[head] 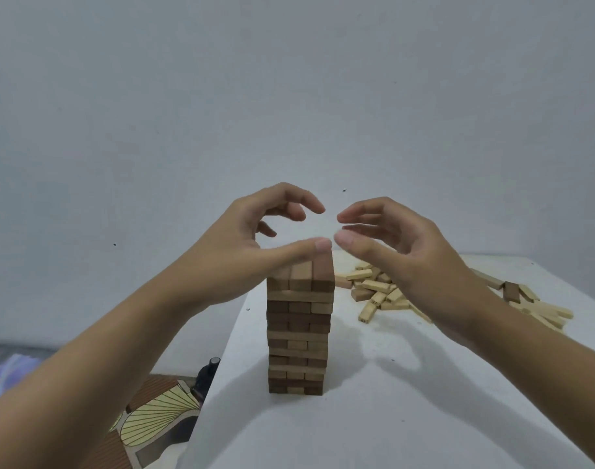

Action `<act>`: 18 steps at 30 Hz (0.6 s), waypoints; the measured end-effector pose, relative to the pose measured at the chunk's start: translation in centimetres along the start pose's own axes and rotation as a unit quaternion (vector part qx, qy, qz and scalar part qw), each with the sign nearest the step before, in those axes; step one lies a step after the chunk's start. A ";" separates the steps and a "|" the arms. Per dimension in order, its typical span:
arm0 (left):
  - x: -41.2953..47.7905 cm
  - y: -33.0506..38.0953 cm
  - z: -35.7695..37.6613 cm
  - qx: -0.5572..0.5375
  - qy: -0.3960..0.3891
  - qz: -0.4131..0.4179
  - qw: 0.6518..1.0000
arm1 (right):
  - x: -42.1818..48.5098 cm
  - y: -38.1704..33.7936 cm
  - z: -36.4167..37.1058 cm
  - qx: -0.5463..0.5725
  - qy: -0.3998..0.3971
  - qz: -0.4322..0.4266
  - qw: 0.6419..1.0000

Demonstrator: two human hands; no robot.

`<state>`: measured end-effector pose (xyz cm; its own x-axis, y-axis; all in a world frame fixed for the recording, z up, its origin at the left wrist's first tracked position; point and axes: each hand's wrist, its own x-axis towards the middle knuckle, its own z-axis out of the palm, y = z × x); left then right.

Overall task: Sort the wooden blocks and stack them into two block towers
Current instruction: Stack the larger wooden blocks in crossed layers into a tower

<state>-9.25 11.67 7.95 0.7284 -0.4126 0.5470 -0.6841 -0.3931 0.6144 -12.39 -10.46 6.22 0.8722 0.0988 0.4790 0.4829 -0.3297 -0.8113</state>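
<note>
The left hand (pixel 248 238) and the right hand (pixel 401 252) hover just above the top of the dark block tower (pixel 299 333). Both are empty, with fingers loosely curved and thumbs almost meeting. The tower stands upright near the left edge of the white tabletop (pixel 391 418). Loose pale blocks (pixel 374 292) lie scattered toward the far right corner, with one dark block (pixel 511 292) among them.
</note>
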 end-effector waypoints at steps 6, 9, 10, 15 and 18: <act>1.2 4.9 3.1 0.000 0.063 0.062 0.996 | -1.6 0.1 -3.2 0.008 0.105 -0.013 0.994; 1.2 6.9 5.7 -0.015 0.043 0.066 0.997 | -2.9 0.8 -5.4 0.004 0.120 -0.002 0.993; 1.2 7.3 6.6 -0.022 0.035 0.061 0.997 | -3.3 1.1 -6.2 0.002 0.125 0.003 0.992; 0.6 8.0 12.2 -0.082 0.014 -0.011 0.996 | -5.3 3.5 -10.6 -0.028 0.151 0.030 0.988; 0.4 6.4 16.9 -0.023 -0.020 -0.059 0.998 | -6.2 6.9 -12.4 -0.118 0.120 0.070 0.983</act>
<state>-13.97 -4.89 2.44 0.8008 -0.3990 0.4468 -0.5908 -0.4034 0.6987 -15.41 -25.02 1.82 0.8718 -0.1787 0.4561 0.3029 -0.5352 -0.7886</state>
